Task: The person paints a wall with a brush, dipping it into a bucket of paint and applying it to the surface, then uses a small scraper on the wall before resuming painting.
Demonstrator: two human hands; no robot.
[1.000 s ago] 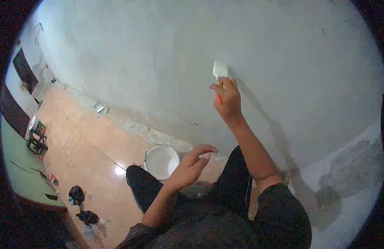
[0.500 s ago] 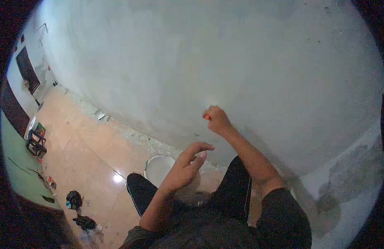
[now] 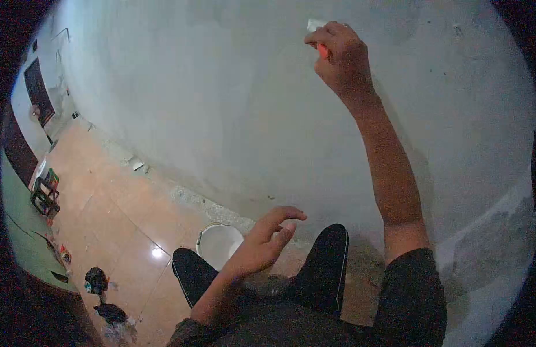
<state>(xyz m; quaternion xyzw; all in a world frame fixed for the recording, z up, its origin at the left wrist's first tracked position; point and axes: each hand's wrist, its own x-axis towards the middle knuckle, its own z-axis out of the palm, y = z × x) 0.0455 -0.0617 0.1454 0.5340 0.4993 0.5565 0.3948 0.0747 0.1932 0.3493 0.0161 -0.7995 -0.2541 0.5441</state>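
High on the grey plastered wall (image 3: 221, 104), my right hand (image 3: 346, 61) is closed round the red handle of a putty knife (image 3: 317, 25). The pale blade shows just past my fingertips, at the wall's surface. My left hand (image 3: 268, 240) hovers over my lap with its fingers apart and curved, nothing in them. Just left of it, a white bucket (image 3: 213, 238) stands on the floor between my knees, partly covered by my left hand and forearm.
A rough strip of debris (image 3: 187, 199) runs along the wall's foot. On the tiled floor (image 3: 120, 220) at left lie dark plastic bags (image 3: 97, 280). A dark-framed object (image 3: 45, 196) stands farther back, near a dark door (image 3: 39, 92).
My right hand has risen up the wall with the putty knife, its arm now stretched out. My left hand has hardly moved. The blade has come into sight.
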